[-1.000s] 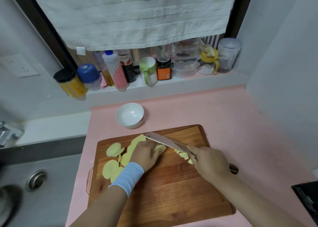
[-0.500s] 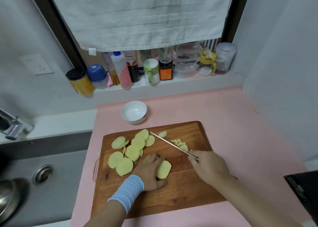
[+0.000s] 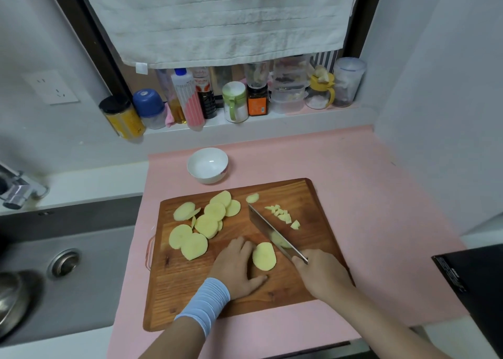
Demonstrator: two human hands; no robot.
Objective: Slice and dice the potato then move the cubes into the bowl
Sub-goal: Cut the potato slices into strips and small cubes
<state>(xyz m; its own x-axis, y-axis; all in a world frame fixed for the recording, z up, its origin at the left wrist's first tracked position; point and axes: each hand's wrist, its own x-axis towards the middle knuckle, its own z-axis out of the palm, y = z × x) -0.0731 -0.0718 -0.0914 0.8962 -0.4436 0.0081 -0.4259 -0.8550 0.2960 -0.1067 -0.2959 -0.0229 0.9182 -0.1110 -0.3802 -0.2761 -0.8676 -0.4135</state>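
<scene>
A wooden cutting board (image 3: pixel 313 195) lies on a pink mat. Several round potato slices (image 3: pixel 206 222) spread over its left half. A small heap of potato cubes (image 3: pixel 283 215) sits at the back right of the board. One slice (image 3: pixel 264 255) lies near the front middle, and my left hand (image 3: pixel 236 269) rests flat on the board with its fingers against the slice's left edge. My right hand (image 3: pixel 321 275) grips the handle of a cleaver (image 3: pixel 269 232), whose blade stands just right of that slice. The white bowl (image 3: pixel 207 165) stands empty behind the board.
A sill at the back holds several bottles, jars and containers (image 3: pixel 234 100) under a hanging white towel (image 3: pixel 223 18). A grey sink (image 3: pixel 65 263) with a drain lies to the left. A black appliance (image 3: pixel 473 274) sits at the right edge.
My left hand drew one slice from the pile toward the front middle of the board. The cleaver followed from the back to stand beside that slice. The head view shifted slightly.
</scene>
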